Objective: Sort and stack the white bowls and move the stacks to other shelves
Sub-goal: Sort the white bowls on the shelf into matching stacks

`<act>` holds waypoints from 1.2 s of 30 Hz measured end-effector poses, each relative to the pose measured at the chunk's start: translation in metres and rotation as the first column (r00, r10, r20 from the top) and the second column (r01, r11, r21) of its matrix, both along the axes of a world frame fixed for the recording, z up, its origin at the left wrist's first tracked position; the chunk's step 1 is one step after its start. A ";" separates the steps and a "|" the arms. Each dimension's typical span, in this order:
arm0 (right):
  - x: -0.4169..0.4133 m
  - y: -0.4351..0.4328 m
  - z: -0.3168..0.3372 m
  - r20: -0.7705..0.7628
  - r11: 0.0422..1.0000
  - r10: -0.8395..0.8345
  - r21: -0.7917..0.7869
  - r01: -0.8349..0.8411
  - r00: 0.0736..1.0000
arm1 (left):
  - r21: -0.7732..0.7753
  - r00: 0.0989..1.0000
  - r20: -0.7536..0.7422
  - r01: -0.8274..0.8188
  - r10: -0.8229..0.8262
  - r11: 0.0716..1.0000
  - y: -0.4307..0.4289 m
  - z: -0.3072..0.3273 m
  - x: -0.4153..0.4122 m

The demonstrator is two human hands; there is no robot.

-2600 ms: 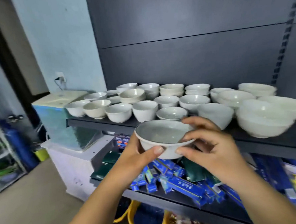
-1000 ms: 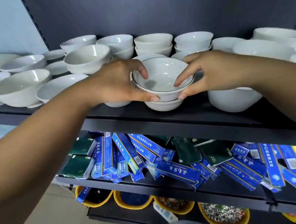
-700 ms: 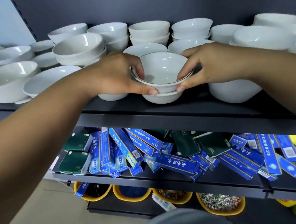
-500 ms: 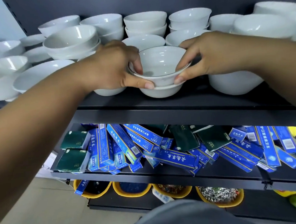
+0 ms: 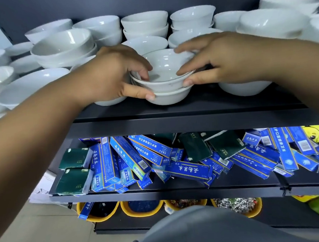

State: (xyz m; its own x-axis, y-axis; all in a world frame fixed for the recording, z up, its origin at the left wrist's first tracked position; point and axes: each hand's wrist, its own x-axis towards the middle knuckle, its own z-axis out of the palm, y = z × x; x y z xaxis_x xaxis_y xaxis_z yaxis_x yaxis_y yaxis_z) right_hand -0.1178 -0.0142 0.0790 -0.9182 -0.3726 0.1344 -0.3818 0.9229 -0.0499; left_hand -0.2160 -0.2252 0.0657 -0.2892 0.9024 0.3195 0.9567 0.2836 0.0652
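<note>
Left hand (image 5: 115, 76) and right hand (image 5: 224, 60) both grip the top bowl (image 5: 163, 67) between them, fingers hooked over its rim and thumbs on the near side. It sits nested in a lower bowl (image 5: 169, 99) on the shelf (image 5: 173, 110). Glazed ceramic: stiff, slick, chips easily (probably weighty once stacked). Better hold, I'd judge: under the lower bowl's wall, both sides.

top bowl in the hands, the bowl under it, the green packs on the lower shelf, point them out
top bowl (image 5: 164, 68): head view, inner wall.
bowl under it (image 5: 169, 99): head view, front outer wall.
green packs (image 5: 72, 179): head view, face of lower left pack.
</note>
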 end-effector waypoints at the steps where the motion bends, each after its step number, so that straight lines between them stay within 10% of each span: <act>1: -0.001 -0.001 -0.001 0.023 0.999 0.004 0.035 -0.005 1.000 | 0.001 1.000 -0.011 0.012 -0.012 1.000 0.000 -0.001 0.000; 10: 0.010 0.004 -0.005 0.012 0.992 -0.023 -0.128 0.024 1.000 | 0.054 0.998 0.053 0.024 -0.026 0.998 -0.001 0.005 0.002; 24: 0.109 0.047 0.003 -0.090 0.762 -0.583 -0.407 0.504 0.808 | 0.299 0.944 0.190 0.205 -0.269 0.932 0.085 -0.007 0.080; 36: 0.146 0.101 -0.027 -0.394 0.768 -0.622 -0.477 0.428 0.677 | 0.521 0.885 0.452 -0.366 0.115 0.771 0.160 -0.052 0.103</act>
